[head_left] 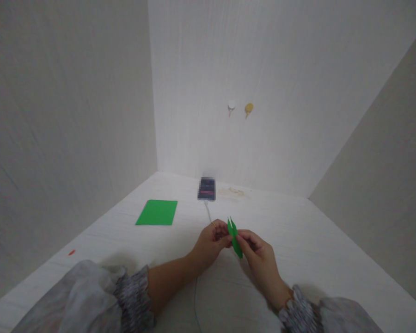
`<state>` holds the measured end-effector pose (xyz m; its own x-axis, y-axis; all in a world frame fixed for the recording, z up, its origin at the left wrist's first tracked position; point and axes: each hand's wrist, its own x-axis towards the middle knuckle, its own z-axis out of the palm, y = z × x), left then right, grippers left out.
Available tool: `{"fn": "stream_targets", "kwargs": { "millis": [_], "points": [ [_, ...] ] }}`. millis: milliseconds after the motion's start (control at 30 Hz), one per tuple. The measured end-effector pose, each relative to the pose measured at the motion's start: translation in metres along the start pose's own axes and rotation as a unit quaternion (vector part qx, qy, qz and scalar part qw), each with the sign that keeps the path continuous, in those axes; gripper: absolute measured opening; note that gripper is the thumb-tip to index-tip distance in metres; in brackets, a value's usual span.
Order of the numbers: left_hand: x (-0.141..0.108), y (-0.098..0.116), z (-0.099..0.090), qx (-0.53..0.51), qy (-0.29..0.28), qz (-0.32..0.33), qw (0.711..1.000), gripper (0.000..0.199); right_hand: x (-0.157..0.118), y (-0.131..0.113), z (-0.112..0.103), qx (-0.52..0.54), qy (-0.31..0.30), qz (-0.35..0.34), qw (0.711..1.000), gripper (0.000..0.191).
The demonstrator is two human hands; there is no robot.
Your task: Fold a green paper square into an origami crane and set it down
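A small piece of folded green paper (235, 240) is held up between my two hands, above the white table. Its upper end splits into two pointed tips, and its lower end narrows to a point. My left hand (213, 239) pinches it from the left with thumb and fingers. From the right, my right hand (258, 252) grips it with the thumb on the near side. Some of the fingertips are hidden behind the paper and the hands. A flat green square of paper (157, 212) lies on the table to the left of my hands.
A phone (207, 189), its screen blurred, stands near the back wall. From it a white cable (196, 300) runs under my left arm. A small red scrap (71, 252) lies at the left edge. Two hooks, one white (231, 106) and one gold (248, 108), are on the wall.
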<state>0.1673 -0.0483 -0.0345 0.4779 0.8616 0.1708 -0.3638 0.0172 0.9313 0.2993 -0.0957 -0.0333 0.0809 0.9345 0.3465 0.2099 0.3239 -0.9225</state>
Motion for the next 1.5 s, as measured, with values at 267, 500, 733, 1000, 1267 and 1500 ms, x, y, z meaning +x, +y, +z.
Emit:
{"fn": "stream_targets", "kwargs": {
  "millis": [267, 500, 733, 1000, 1267, 1500],
  "points": [
    [0.003, -0.006, -0.005, 0.066, 0.018, 0.065, 0.996, 0.020, 0.002, -0.005, 0.001, -0.002, -0.007, 0.013, 1.000, 0.019],
    [0.003, -0.002, -0.002, 0.029, -0.005, 0.018, 0.999, 0.023, 0.001, -0.005, 0.001, 0.002, -0.005, 0.014, 1.000, 0.021],
    [0.003, -0.001, -0.003, 0.058, 0.029, 0.001, 0.998, 0.021, -0.001, 0.000, 0.002, -0.021, 0.014, 0.002, 1.000, 0.015],
    [0.000, 0.003, -0.001, 0.040, 0.004, -0.035, 0.999, 0.022, -0.006, 0.004, 0.003, -0.012, 0.037, 0.034, 0.999, 0.019],
    [-0.004, 0.005, -0.003, 0.007, -0.014, -0.080, 0.997, 0.021, -0.005, 0.000, -0.003, -0.009, 0.009, 0.003, 1.000, 0.021],
    [-0.010, 0.002, -0.007, -0.034, -0.113, -0.167, 0.979, 0.023, 0.000, -0.019, -0.015, 0.056, -0.005, 0.001, 0.998, 0.010]
  ]
}}
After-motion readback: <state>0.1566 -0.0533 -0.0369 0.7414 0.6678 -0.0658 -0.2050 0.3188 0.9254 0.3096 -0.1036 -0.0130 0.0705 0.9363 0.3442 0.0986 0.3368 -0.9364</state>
